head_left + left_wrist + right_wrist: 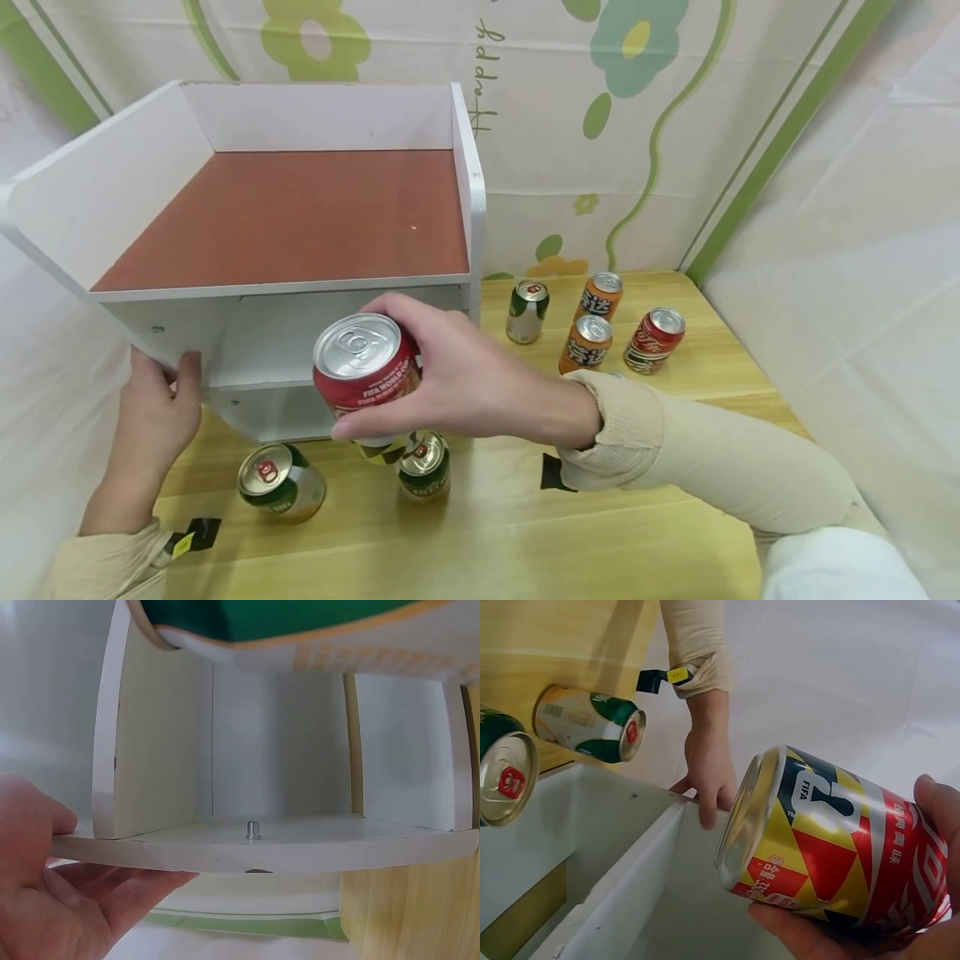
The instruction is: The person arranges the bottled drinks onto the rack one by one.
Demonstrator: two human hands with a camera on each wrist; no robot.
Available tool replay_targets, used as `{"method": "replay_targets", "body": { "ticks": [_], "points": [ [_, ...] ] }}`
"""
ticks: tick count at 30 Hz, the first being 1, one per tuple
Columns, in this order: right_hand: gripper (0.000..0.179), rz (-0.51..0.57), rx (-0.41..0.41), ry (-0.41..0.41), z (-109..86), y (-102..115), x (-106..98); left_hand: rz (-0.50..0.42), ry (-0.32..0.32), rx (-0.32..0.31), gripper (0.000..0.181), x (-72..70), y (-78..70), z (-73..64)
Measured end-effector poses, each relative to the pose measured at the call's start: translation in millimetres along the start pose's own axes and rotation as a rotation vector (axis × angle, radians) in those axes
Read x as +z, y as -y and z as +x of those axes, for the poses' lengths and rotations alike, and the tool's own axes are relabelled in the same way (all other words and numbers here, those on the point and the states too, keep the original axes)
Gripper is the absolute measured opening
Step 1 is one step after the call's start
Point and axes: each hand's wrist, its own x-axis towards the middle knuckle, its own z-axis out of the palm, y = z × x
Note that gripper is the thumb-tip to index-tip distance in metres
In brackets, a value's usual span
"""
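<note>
My right hand (472, 375) grips a red soda can (386, 379) with "FIFA WORLD CUP" lettering, in front of the shelf's middle compartment. In the right wrist view the can (832, 840) lies tilted, its red, yellow and dark blue patterned side showing. My left hand (161, 417) holds the left side panel of the white shelf unit (153, 321); in the left wrist view its thumb and fingers (142, 900) lie on opposite faces of the panel. Two green-and-white cans stand before the shelf: one at left (288, 492), the other (425, 479) just below the held can.
Right of the shelf, on the wooden table (600, 542), stand a green-and-white can (527, 315), two orange cans (585, 346) one behind the other, and a red can (652, 342). The shelf's brown top (315, 217) has raised white walls. Patterned cloth (555, 167) hangs behind.
</note>
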Motion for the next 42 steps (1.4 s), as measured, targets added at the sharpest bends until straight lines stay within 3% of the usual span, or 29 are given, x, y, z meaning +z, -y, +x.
{"method": "replay_targets", "body": {
  "ticks": [11,17,32,42],
  "points": [
    [0.067,-0.019,-0.01,0.031,22.2,22.0,5.8,0.04,-0.011,-0.016,0.051,-0.7,-3.3,-2.0],
    [0.062,-0.035,0.006,0.004,31.5,30.3,2.0,0.045,-0.006,-0.03,0.051,-0.2,-4.9,-0.8],
    [0.061,-0.097,-0.007,-0.059,67.1,54.6,-7.5,0.063,-0.01,0.004,0.051,-2.7,-1.5,-2.2],
    [0.061,-0.122,0.045,-0.105,92.9,65.3,-11.3,0.044,-0.01,0.018,0.05,-1.8,-1.0,-2.1]
  ]
}}
